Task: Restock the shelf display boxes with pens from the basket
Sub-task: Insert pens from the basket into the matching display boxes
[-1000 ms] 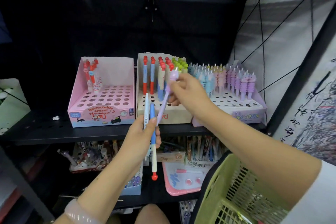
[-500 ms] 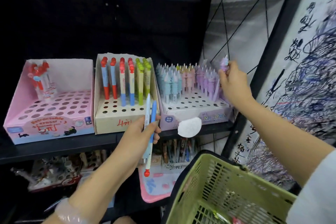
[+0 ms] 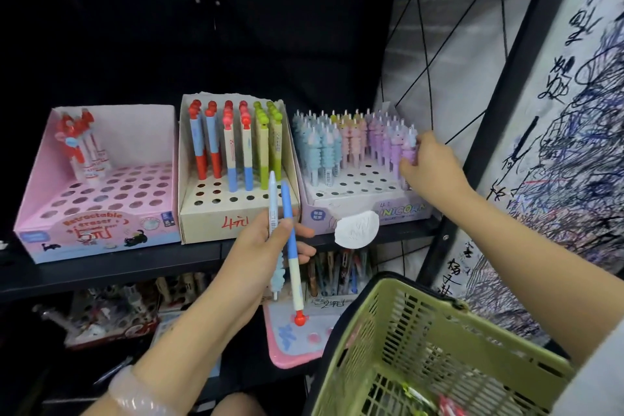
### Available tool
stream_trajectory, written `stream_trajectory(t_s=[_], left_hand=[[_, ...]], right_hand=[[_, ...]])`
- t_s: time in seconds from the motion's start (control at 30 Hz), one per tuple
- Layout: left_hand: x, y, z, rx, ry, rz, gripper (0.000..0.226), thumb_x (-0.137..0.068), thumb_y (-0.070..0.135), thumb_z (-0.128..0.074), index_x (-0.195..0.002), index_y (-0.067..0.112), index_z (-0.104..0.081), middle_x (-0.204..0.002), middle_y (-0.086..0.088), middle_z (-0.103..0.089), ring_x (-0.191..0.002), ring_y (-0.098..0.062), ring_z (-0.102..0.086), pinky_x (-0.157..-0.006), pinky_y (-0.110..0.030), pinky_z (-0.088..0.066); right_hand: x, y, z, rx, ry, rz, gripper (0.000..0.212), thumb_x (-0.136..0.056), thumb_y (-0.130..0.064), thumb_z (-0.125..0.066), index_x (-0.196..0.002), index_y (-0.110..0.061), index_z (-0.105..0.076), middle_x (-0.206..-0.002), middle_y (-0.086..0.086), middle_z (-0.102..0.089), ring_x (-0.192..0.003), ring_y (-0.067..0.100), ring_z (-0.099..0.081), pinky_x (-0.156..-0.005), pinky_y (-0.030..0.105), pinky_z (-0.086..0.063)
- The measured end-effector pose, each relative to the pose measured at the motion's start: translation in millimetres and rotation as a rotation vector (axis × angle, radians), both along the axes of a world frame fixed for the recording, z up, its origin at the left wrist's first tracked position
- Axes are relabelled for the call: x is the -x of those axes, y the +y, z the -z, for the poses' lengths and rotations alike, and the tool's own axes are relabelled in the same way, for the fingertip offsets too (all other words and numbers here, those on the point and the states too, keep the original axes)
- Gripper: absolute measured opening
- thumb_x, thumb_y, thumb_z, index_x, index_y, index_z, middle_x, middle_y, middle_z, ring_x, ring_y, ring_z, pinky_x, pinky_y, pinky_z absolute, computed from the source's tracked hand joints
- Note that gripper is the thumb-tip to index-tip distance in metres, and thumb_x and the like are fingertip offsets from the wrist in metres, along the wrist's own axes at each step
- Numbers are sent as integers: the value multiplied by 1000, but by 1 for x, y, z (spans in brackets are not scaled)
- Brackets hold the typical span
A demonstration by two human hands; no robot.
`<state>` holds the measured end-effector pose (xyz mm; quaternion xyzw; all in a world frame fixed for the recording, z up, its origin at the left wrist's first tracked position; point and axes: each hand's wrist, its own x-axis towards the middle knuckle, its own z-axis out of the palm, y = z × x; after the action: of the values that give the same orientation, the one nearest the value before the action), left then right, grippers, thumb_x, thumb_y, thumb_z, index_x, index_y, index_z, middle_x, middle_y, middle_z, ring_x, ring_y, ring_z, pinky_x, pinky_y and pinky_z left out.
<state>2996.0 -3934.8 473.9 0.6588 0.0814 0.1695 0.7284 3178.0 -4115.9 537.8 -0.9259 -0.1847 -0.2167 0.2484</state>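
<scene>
Closest to you, the green basket (image 3: 435, 344) hangs low on your right forearm, something colourful lying in its bottom. Just left of the basket and higher, your left hand (image 3: 266, 253) curls thumb and fingers around two pens, a blue-and-cream pen (image 3: 291, 246) with its red knob pointing down and a white pen (image 3: 273, 203) with a pale blue ridged grip, both roughly upright. Beyond the basket, on the black shelf (image 3: 169, 263), your right hand (image 3: 429, 165) pinches a purple unicorn pen (image 3: 409, 145) at the right end of the unicorn display box (image 3: 364, 209). Left of that box stand the cream box (image 3: 216, 219) and the pink box (image 3: 98, 230).
</scene>
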Motion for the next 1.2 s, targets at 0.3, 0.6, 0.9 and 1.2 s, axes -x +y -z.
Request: stream_trajectory(t_s=[0.3,0.6,0.9,1.2], left_hand=[[5,-1,-9,202,-69,-31,10,-96,13,-44,-100,5,-48,-75,-4,-72,-62,-13,-68,-57,-21,-55],[16,19,-13,391,-50,-109,16,-98,18,-43,-95,10,-56,-62,-1,-69,-56,-8,-66,-50,-20,-53],[37,44,-3,153,-16,-218,17,-97,30,-43,-100,25,-59,-55,1,-56,-41,-11,-43,-38,-21,-39],[48,67,6,327,-20,-257,21,-99,18,-34,-90,15,-52,-51,-1,-56,-38,-11,-42,-36,-19,-36]], right_hand=[[93,59,-5,31,-27,-764,20,-89,-12,-57,-107,-20,-62,-86,-14,-52,-74,6,-51,-63,8,-38],[125,76,15,383,-518,-1056,20,-82,-7,-62,-100,-14,-69,-97,12,-61,-80,25,-55,-48,36,-49],[105,122,-9,-465,81,-694,7,-96,-18,-48,-89,-16,-49,-79,2,-66,-68,5,-64,-69,32,-55],[99,167,-4,-265,184,-632,14,-97,-19,-47,-91,-8,-53,-79,11,-66,-67,15,-65,-69,33,-57]])
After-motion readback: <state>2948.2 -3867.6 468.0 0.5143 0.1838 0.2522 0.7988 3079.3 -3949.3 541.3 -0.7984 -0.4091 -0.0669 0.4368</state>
